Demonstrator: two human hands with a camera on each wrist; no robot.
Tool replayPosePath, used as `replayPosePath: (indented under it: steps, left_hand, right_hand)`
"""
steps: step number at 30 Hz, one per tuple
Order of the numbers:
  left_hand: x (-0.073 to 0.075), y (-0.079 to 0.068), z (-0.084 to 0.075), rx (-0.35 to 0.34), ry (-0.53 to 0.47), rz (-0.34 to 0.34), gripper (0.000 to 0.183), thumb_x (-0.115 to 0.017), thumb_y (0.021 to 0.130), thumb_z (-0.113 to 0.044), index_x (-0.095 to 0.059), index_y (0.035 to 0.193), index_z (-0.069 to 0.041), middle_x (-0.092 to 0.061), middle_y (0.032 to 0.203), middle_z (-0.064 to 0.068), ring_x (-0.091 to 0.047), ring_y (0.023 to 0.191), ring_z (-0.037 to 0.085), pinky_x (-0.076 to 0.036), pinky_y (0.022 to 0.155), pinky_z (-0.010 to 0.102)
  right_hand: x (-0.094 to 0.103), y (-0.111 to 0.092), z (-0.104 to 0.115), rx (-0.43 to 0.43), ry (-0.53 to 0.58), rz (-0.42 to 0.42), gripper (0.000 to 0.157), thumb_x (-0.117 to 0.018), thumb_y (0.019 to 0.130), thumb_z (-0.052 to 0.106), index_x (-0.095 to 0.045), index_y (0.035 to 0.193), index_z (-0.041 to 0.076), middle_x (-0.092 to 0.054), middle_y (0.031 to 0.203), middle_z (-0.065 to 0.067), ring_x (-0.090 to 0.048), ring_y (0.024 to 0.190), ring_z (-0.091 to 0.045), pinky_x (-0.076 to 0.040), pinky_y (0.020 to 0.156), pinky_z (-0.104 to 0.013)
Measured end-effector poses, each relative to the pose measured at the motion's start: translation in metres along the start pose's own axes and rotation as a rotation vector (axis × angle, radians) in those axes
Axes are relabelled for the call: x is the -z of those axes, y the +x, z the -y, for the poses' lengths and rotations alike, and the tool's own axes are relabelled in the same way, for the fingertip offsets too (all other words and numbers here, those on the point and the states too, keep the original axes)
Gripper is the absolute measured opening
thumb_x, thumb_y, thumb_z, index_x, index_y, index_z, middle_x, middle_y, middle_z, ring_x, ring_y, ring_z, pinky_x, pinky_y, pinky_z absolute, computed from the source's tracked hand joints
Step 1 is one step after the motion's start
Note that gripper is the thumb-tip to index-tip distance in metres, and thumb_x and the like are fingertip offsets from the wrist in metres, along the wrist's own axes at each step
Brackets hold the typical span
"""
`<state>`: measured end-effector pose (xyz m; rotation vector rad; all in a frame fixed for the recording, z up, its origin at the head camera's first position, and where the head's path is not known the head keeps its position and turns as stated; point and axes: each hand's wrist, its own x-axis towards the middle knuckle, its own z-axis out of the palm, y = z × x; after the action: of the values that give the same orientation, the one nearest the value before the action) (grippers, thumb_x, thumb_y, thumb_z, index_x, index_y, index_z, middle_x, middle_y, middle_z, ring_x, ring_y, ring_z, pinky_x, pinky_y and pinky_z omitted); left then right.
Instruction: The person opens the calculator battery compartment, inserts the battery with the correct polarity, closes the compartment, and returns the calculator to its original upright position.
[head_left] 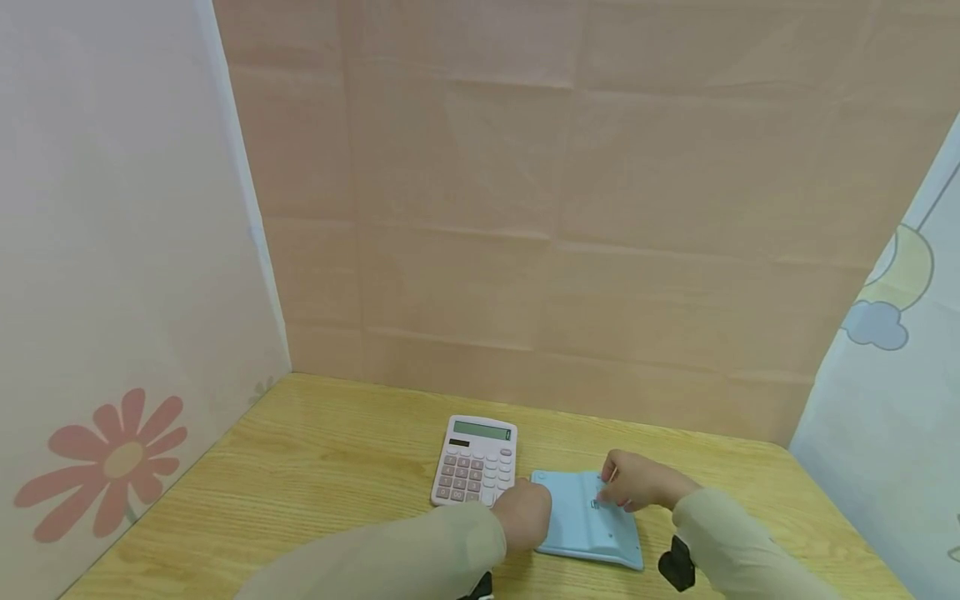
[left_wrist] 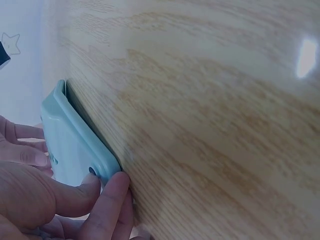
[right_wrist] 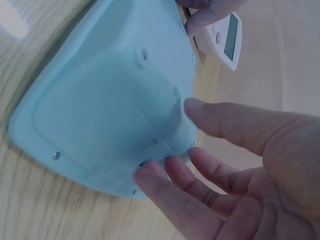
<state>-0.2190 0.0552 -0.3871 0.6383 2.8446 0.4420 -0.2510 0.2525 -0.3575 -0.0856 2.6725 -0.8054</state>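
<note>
A light-blue calculator [head_left: 568, 521] lies back side up on the table, with small screws and a panel seam in its back [right_wrist: 90, 110]. My left hand [head_left: 525, 514] pinches its left edge; in the left wrist view the thumb is on the back by a dark round foot and the fingers [left_wrist: 111, 200] are at the rim. Over the right part of the back is my right hand [head_left: 641, 482]. In the right wrist view its bent fingertips [right_wrist: 150, 172] touch or nearly touch the calculator, with the thumb [right_wrist: 210, 115] spread apart from them.
A pink calculator [head_left: 491, 437] lies face up just left of the blue one, its lower corner partly behind my left hand. The wooden table [head_left: 337, 450] meets a tan backdrop [head_left: 562, 250] behind, with printed side panels at left and right.
</note>
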Motion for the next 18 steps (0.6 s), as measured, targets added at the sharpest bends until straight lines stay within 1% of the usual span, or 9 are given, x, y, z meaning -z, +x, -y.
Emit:
replayPosePath:
  steps: [3,10,14,18]
  left_hand:
    - [0.0,0.0,0.0,-0.002,0.0,-0.013,0.019,-0.057,0.09,-0.006,-0.064,0.074,0.001,-0.052,0.065,0.006,-0.046,0.053,0.014,-0.036,0.046,0.024]
    - [-0.002,0.002,0.001,-0.024,0.054,-0.041,0.017,-0.057,0.09,-0.007,-0.064,0.076,-0.001,-0.054,0.068,0.006,-0.047,0.058,0.015,-0.039,0.05,0.025]
    - [-0.003,0.004,0.001,-0.025,0.061,-0.047,0.018,-0.058,0.089,-0.006,-0.064,0.073,-0.002,-0.053,0.064,0.005,-0.046,0.055,0.014,-0.038,0.047,0.025]
    - [-0.005,0.005,0.001,-0.023,0.069,-0.055,0.018,-0.059,0.088,-0.006,-0.063,0.071,-0.002,-0.052,0.064,0.006,-0.045,0.054,0.014,-0.036,0.045,0.025]
  right_hand:
    - [-0.001,0.0,0.002,-0.012,-0.009,-0.012,0.027,-0.074,0.08,0.002,-0.051,0.094,0.0,-0.051,0.083,-0.008,-0.048,0.068,-0.018,-0.051,0.062,-0.03]
    - [-0.001,0.0,0.005,-0.021,-0.028,-0.02,0.029,-0.075,0.078,-0.001,-0.048,0.09,0.001,-0.05,0.082,-0.008,-0.045,0.061,-0.015,-0.051,0.061,-0.028]
    - [0.0,-0.001,0.009,-0.022,-0.05,-0.006,0.03,-0.075,0.078,-0.002,-0.048,0.087,0.001,-0.05,0.081,-0.008,-0.046,0.061,-0.015,-0.052,0.061,-0.029]
    - [0.001,-0.002,0.012,-0.016,-0.07,0.009,0.028,-0.075,0.078,-0.003,-0.048,0.084,0.001,-0.052,0.074,-0.007,-0.048,0.061,-0.014,-0.051,0.061,-0.028]
